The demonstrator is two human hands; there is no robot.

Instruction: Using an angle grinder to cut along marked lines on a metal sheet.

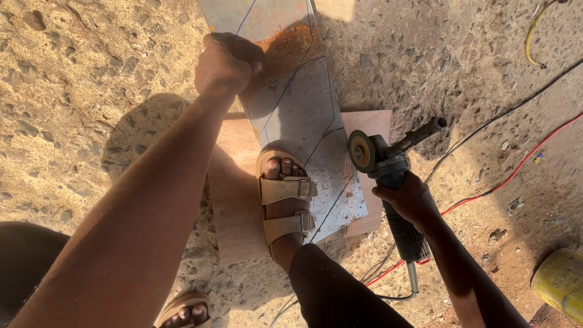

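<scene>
The left hand [223, 64] was closed tight on the left edge of the metal sheet [303, 121], whose long axis ran away from the person, pinned by a sandalled foot [284, 194]. Just beside the sheet's right edge, the right hand [408, 199] gripped the angle grinder [388, 182], nearer its marked lines.

One angle grinder [388, 182], one metal sheet [297, 115], one plywood board [234, 206], two sandals [284, 197], one red cable [516, 170], one yellow container [562, 282]

Concrete floor [91, 91] w/ plywood board [234, 200], cables [516, 170].
</scene>
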